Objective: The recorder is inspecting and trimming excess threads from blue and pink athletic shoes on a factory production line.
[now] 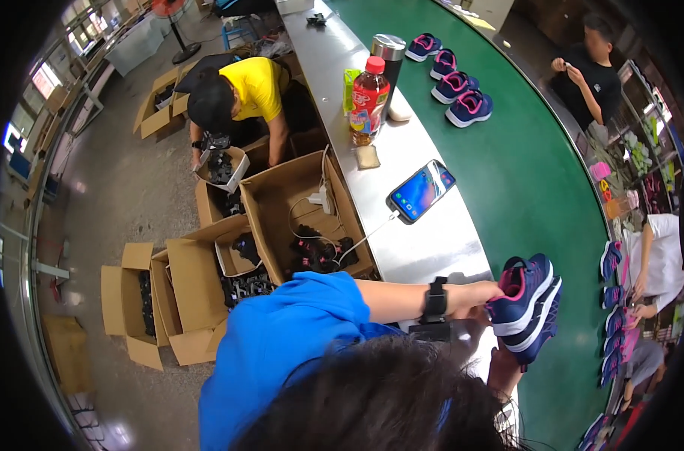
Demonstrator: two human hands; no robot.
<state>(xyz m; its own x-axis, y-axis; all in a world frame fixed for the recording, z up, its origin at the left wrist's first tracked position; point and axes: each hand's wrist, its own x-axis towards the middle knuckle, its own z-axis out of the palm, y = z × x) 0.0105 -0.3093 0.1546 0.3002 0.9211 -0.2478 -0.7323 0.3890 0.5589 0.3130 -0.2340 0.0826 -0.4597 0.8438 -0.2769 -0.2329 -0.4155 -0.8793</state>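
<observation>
A pair of navy sneakers with pink collars and white soles is held together over the edge of the green conveyor belt [522, 197]. My left hand [477, 295] reaches across from the left, its fingers closed on the heel of the upper sneaker [523, 289]. Against that one lies the lower sneaker [541, 331], its white sole facing the first. Beneath it, my right hand [505, 370] grips from the near side; its fingers are largely hidden by the shoe and my hair. A dark strap with a small device sits on my left wrist.
On the metal ledge [451, 248] lie a plugged-in phone [422, 192], a red-capped bottle [369, 101] and a flask [388, 49]. Several sneakers [469, 107] stand farther along the belt. Open cartons [282, 188] fill the left side, where a person in yellow [255, 86] bends. Others work across the belt.
</observation>
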